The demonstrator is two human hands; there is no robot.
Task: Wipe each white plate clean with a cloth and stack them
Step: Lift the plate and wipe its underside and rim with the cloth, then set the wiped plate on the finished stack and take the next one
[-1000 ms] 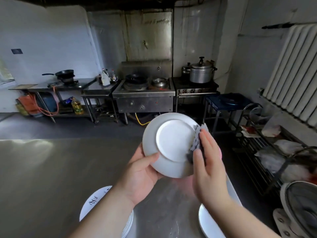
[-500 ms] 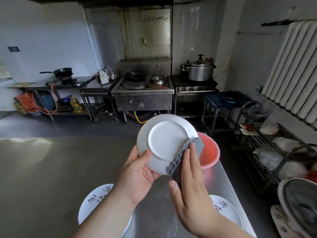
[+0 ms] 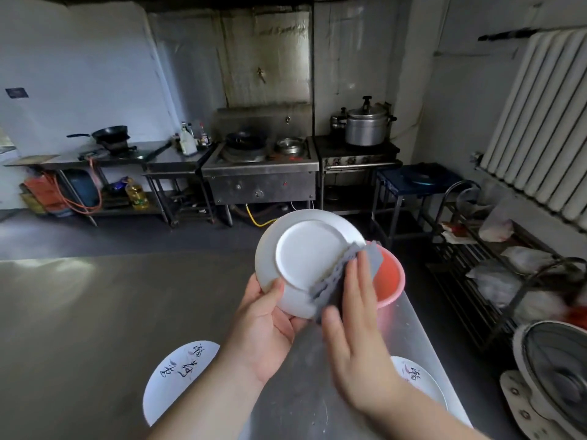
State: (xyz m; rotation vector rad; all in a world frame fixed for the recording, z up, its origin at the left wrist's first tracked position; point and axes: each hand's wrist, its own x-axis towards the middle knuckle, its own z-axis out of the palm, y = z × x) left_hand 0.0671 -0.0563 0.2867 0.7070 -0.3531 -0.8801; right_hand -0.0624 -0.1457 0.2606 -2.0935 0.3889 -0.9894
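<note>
While its underside faces the camera at the centre of the frame, the white plate (image 3: 305, 258) is held tilted above the steel table (image 3: 95, 312), gripped at its lower left rim by the left hand (image 3: 265, 328), whose thumb curls over the edge with the fingers hidden behind. Against the plate's right edge lies the grey cloth (image 3: 346, 274), folded over the rim and pressed there by the right hand (image 3: 355, 338) with its fingers straight and close together; whether the thumb pinches the cloth from behind I cannot tell. This looks like the wiping step in progress, worked along the rim. The next move, as I judge it, calls for turning the plate in the left hand so the cloth reaches the unwiped edge and the far face, then setting it down on a stack. Just behind the cloth sits a pink basin (image 3: 389, 277), mostly covered by the plate and hand. Lower left of the frame shows a stack of plates (image 3: 178, 373) with dark lettering on top, partly hidden by the left forearm; lower right shows another lettered plate (image 3: 419, 379), largely behind the right wrist. Which pile is clean cannot be told. The plate's front face is out of sight, and the right hand is slightly blurred.
</note>
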